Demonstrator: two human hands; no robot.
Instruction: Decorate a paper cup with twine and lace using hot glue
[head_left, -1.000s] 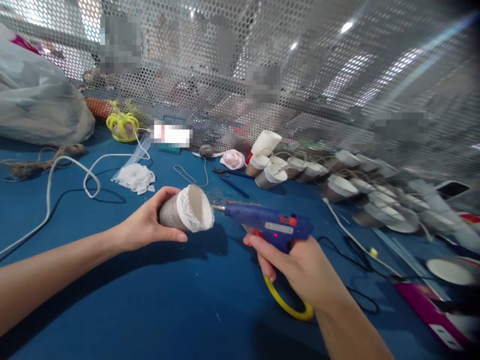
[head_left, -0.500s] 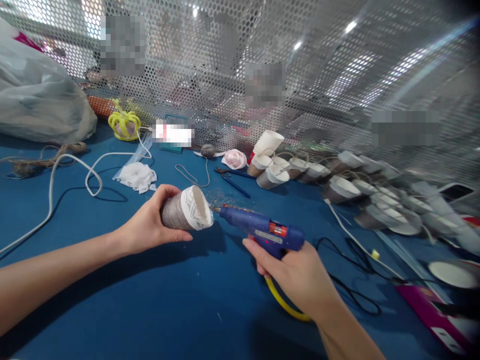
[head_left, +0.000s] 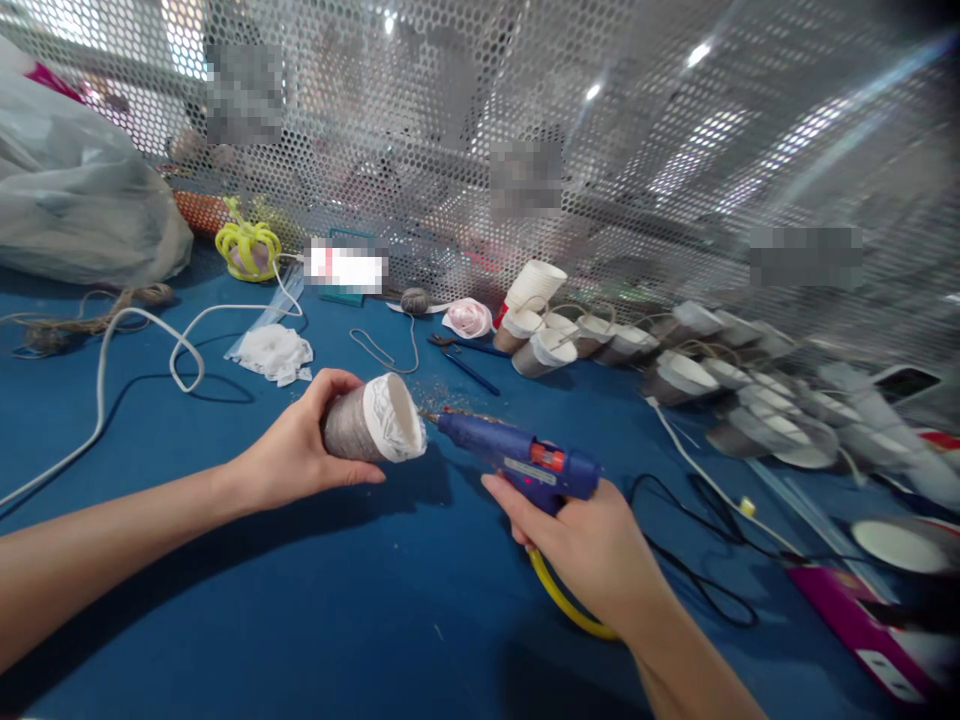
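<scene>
Turned between the fingers of the left hand (head_left: pixel 296 450), the cup (head_left: pixel 350 424) shows a narrower mouth than before; above the right hand's fingers (head_left: pixel 517 503), the glue gun (head_left: pixel 487 441) slopes more, rear lower.

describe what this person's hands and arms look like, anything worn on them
Both the left hand and the right hand are bare, without gloves. No ring shows, though some fingers are hidden. The left forearm and right forearm look slim and run out of the picture with no sleeve, watch or bracelet in view.
</scene>
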